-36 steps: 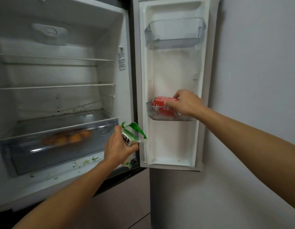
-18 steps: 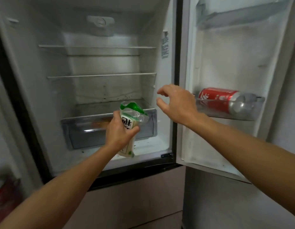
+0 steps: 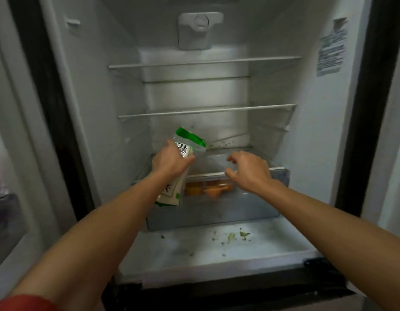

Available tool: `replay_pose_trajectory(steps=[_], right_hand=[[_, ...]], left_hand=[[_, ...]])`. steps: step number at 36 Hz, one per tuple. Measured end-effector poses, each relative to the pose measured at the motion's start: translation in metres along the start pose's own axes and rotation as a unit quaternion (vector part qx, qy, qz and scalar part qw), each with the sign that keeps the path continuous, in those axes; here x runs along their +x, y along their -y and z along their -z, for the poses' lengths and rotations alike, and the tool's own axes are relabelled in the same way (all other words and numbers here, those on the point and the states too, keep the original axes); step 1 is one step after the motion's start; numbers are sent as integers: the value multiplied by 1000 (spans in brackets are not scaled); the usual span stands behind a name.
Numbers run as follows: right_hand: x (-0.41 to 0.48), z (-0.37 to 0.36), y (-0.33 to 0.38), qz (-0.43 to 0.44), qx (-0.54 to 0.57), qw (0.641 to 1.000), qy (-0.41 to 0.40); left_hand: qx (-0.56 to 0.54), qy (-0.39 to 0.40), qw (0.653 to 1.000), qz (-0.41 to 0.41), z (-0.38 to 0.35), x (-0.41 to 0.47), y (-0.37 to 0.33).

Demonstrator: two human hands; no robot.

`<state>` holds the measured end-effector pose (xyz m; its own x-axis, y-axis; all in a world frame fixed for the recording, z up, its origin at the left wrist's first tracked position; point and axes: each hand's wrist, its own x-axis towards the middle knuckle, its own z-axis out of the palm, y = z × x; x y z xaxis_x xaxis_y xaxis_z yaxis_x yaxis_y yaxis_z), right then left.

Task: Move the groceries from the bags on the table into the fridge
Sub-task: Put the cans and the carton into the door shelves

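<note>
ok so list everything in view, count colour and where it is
fridge: one, white inside, open, fills the view
shelves: two, clear with pale front edges, upper half
control housing: one, white, top of the back wall
label: one, pale blue, right inner wall
drawer: one, clear grey, bottom
orange produce: count unclear, orange, inside the drawer
crumbs: several, green, fridge floor before the drawer
packet: one, white with green top, tilted, above the drawer's left end
sleeve: one, red, bottom left corner
left grip: one, bare hand, holds the packet
right grip: one, bare hand, holds nothing, over the drawer's front edge
</note>
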<state>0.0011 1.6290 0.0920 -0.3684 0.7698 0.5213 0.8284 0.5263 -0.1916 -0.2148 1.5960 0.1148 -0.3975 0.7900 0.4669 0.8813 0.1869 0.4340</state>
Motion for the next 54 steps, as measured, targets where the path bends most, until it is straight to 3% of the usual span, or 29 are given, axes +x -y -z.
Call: replay_pose_trajectory(steps=[4, 9, 12, 21, 31, 36, 54], right_hand=[[39, -25, 7, -11, -4, 1000, 1], [74, -58, 10, -12, 1, 1000, 14], [94, -75, 17, 8, 16, 1000, 23], [120, -108, 13, 17, 40, 998, 49], [121, -111, 10, 78, 37, 996, 29], [115, -116, 14, 95, 69, 992, 43], [124, -124, 10, 108, 72, 992, 2]], left_hand=[[-19, 18, 1000, 8, -12, 57, 17], [60, 70, 995, 37, -30, 104, 35], [45, 99, 991, 75, -40, 129, 44], [68, 112, 986, 105, -63, 153, 69], [106, 76, 991, 21, -58, 105, 68], [217, 41, 975, -10, -74, 75, 76], [264, 111, 958, 13, -99, 172, 107]])
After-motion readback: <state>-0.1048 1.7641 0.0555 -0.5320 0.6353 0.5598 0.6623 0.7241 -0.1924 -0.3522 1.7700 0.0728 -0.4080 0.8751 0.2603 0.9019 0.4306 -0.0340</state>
